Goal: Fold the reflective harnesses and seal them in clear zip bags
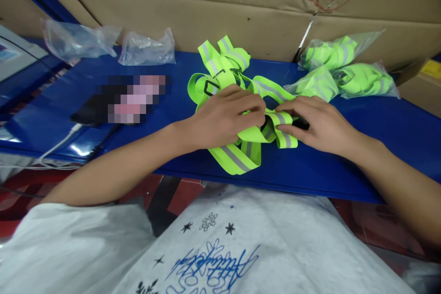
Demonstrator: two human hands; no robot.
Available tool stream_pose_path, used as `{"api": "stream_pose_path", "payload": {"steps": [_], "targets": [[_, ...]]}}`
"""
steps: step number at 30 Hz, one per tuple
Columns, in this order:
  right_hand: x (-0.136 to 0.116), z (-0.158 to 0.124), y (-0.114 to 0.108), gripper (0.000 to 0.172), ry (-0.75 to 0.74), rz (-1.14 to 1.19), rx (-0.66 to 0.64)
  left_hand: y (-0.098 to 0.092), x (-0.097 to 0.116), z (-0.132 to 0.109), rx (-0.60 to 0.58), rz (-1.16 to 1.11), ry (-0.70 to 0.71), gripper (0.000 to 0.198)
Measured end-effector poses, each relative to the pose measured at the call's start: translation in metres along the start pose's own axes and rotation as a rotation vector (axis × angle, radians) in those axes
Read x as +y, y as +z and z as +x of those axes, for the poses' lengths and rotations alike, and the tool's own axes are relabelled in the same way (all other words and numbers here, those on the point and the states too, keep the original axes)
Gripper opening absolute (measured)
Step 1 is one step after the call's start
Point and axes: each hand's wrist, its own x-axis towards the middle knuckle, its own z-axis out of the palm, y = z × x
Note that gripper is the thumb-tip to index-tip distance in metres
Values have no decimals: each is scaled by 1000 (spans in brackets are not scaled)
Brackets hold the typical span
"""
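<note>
A neon yellow-green reflective strap harness (234, 158) lies in loose loops on the blue table, with grey stripes and black plastic buckles. My left hand (223, 117) is closed over the middle of the straps, its fingertips curled around a band. My right hand (320, 124) pinches a folded end of the webbing between thumb and fingers, and a black piece, perhaps a buckle, shows partly under its palm. Both hands are close together, just above the tabletop. The part of the strap beneath my left fingers is hidden.
Several clear bags with rolled neon straps (367, 80) lie at the back right. Two clear plastic bags (149, 48) rest at the back left. Nearer stands a dark device with a white cable (65, 138), partly pixelated. Cardboard boxes (193, 14) wall off the back of the blue table (344, 161).
</note>
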Motion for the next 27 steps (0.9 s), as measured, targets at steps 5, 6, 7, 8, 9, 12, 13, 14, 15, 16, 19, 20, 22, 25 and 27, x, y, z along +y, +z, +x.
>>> {"api": "stream_pose_path", "payload": {"steps": [5,6,7,8,9,12,13,14,15,16,19,20,22,25,27], "targets": [[3,0,-3,45,257,93,134,-16,1,3,-157,-197,29,14],[6,0,-1,46,313,133,155,-18,2,4,-212,-273,41,15],[9,-1,1,45,362,176,169,-18,4,4,-265,-345,46,22],[13,-1,3,44,400,216,176,-17,5,4,-308,-404,48,32],[16,-2,5,43,425,241,183,-16,7,4,-336,-438,44,42],[20,-1,7,40,389,155,216,-10,11,1,-295,-369,12,60],[19,-1,7,39,343,89,233,-8,12,0,-253,-296,-10,60],[18,-1,6,40,289,22,246,-6,13,0,-209,-211,-37,57],[15,-1,5,41,234,-37,250,-4,13,-1,-171,-126,-68,52],[12,0,3,41,186,-85,258,-3,13,-1,-145,-51,-104,44],[0,-1,0,40,105,-183,290,-2,13,-1,-184,72,-206,33],[-4,-1,-1,41,82,-202,311,-2,12,-1,-225,81,-225,37],[-12,-2,-2,43,27,-222,348,0,10,-2,-300,68,-239,44],[-19,-3,-4,41,-33,-232,383,4,6,-3,-334,17,-245,40],[-20,-4,-6,36,-78,-240,382,7,5,-3,-300,8,-236,36]]}}
